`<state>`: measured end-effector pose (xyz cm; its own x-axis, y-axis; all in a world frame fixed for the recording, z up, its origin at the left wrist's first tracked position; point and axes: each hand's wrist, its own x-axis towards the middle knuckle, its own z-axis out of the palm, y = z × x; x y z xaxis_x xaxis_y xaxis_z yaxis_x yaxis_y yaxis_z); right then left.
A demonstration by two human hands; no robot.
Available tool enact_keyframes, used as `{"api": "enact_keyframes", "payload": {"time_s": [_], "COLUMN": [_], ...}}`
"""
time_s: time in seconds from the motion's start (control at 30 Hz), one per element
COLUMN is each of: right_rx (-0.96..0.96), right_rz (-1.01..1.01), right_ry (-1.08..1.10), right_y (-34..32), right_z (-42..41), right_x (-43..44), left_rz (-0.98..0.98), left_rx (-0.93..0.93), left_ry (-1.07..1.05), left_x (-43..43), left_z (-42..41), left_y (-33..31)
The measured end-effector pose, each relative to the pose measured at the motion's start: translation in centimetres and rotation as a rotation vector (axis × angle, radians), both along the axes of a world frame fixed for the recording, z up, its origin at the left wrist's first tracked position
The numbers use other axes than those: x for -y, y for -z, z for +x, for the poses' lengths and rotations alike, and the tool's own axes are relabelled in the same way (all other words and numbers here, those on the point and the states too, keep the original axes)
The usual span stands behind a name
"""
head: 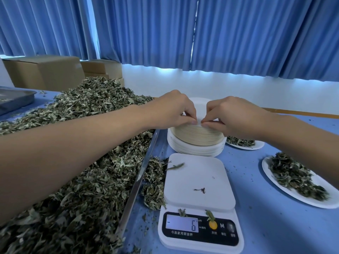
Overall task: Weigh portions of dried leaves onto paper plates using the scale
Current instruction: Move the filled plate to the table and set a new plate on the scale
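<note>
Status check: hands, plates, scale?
Left hand, right hand pinching top plate of stack. Scale holds no plate, only leaf scraps. Nothing in the way.

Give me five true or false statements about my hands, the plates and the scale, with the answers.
1. The left hand and right hand both pinch the top of the plate stack. True.
2. A plate sits on the scale. False: its platform holds only leaf bits.
3. A filled plate lies right of the scale. True.
4. The leaf pile lies right of the scale. False: it is left of it, on a tray.
5. The display is blank. False: it shows 6.
</note>
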<state>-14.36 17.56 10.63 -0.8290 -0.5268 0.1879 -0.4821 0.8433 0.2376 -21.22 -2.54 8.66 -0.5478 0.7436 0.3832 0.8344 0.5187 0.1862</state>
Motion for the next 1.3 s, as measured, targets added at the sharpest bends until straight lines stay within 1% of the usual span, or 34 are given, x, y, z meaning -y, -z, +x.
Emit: {"api": "enact_keyframes", "payload": {"time_s": [0.2, 0.57, 0.63, 0.77, 0.83, 0.9, 1.0, 1.07, 1.23, 1.3], "right_rx": [-0.020, -0.024, -0.025, -0.053, -0.063, -0.036, 0.007, 0.015, 0.023, 0.091], "right_rz": [0.029, 0.023, 0.020, 0.021, 0.039, 0.032, 0.007, -0.006, -0.099, -0.188], "right_ry": [0.000, -0.014, -0.015, -0.005, -0.003, -0.008, -0.005, 0.007, 0.027, 0.013], "right_y": [0.0, 0.2, 0.2, 0.5, 0.6, 0.5, 0.6, 0.9, 0.8, -0.1], "right_z": [-0.3, -1.0, -1.1, -1.1, -1.1, -0.9, -0.8, -0.9, -1.2, -1.1], "right_x": [-0.2, -0.5, -0.6, -0.8, -0.9, -1.0, -1.2, -1.3, -0.7, -0.5], "left_rz": [0.009, -0.012, -0.062, -0.308, -0.387, -0.386, -0.341, -0.307, -0.167, -0.128], "left_rx": [0.000, -0.025, -0.064, -0.302, -0.355, -0.318, -0.212, -0.181, -0.084, -0.045], "left_ry": [0.004, 0.016, 0.029, 0.003, -0.030, -0.012, 0.019, 0.017, 0.004, 0.014], "left_x": [0.0, 0.0, -0.1, -0.4, -0.7, -0.9, -0.8, -0.6, -0.5, -0.4], "left_z": [0.0, 0.3, 0.6, 0.8, 0.8, 0.7, 0.4, 0.2, 0.7, 1.2], "left_y": [0.0, -0.1, -0.2, -0.4, -0.6, -0.5, -0.2, 0.1, -0.2, -0.9]}}
